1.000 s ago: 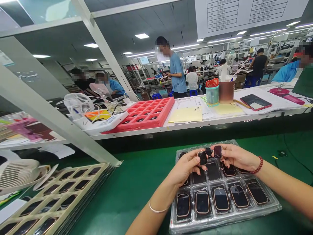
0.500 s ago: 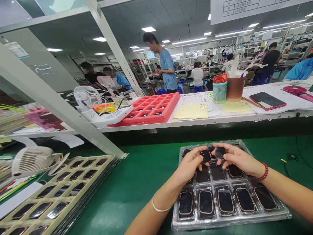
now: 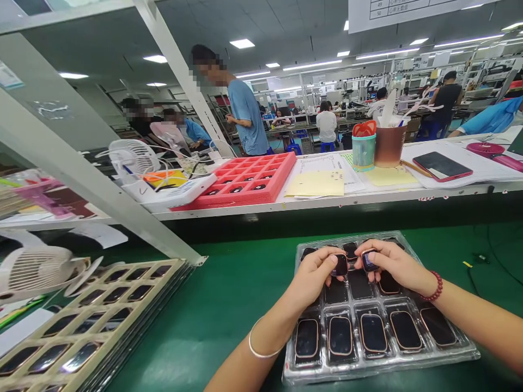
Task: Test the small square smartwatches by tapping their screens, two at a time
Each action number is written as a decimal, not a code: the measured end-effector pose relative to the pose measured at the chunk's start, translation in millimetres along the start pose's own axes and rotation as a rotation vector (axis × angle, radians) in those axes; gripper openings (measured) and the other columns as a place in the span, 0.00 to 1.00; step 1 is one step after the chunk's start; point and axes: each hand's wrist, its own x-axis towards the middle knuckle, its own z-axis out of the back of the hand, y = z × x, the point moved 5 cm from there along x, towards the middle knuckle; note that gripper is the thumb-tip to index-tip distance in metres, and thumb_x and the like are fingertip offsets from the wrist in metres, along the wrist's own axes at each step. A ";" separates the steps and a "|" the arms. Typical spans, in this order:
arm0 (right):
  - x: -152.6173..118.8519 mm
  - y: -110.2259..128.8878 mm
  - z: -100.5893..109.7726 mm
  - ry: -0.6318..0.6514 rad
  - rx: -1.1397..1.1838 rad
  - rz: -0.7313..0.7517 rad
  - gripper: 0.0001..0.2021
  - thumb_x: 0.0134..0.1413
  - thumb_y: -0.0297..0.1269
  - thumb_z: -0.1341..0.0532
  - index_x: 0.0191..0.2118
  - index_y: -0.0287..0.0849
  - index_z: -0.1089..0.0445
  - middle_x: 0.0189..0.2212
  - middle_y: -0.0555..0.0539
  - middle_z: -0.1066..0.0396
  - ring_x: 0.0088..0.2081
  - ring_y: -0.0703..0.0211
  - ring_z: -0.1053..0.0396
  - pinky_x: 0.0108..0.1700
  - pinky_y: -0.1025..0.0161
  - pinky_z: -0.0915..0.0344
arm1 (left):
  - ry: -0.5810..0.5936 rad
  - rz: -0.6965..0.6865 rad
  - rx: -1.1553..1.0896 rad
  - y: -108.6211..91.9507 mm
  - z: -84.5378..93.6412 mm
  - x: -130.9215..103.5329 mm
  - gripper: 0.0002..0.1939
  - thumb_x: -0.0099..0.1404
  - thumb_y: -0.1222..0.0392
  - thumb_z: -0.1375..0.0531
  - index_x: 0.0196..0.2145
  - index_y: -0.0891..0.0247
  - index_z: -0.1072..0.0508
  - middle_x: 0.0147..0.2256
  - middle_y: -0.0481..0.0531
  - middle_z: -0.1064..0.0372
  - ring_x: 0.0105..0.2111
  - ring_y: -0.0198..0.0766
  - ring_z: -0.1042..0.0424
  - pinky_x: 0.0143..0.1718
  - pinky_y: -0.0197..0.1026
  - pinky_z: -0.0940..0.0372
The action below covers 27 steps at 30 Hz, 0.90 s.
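Left fingers (image 3: 327, 265) hold one watch (image 3: 339, 265), right fingers (image 3: 380, 259) a seemingly lit watch (image 3: 369, 261).

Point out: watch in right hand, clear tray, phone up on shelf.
Watch (image 3: 370, 261) in right hand (image 3: 395, 265): head view, on its screen.
Clear tray (image 3: 335, 373): head view, on the front rim.
Phone (image 3: 442, 165): head view, on its dark screen.

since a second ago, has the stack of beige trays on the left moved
No. Though the view shifts, the stack of beige trays stays beside the foot of the slanted white post.
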 end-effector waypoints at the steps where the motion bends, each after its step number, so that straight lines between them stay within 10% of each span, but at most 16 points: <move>1: -0.1 0.9 -0.9 0.004 -0.002 0.006 0.12 0.56 0.40 0.43 0.43 0.40 0.33 0.35 0.45 0.27 0.24 0.65 0.31 0.24 0.67 0.34 | 0.001 -0.005 -0.012 -0.4 -0.1 -0.2 0.18 0.60 0.50 0.43 0.41 0.65 0.28 0.30 0.52 0.29 0.26 0.35 0.29 0.21 0.33 0.43; 27: 0.6 4.1 -7.1 0.010 -0.095 0.018 0.11 0.54 0.32 0.44 0.44 0.39 0.36 0.33 0.47 0.30 0.23 0.68 0.32 0.23 0.70 0.37 | 0.014 0.014 0.043 -7.2 -4.8 -3.0 0.12 0.57 0.63 0.43 0.40 0.67 0.30 0.32 0.51 0.30 0.29 0.33 0.32 0.27 0.34 0.38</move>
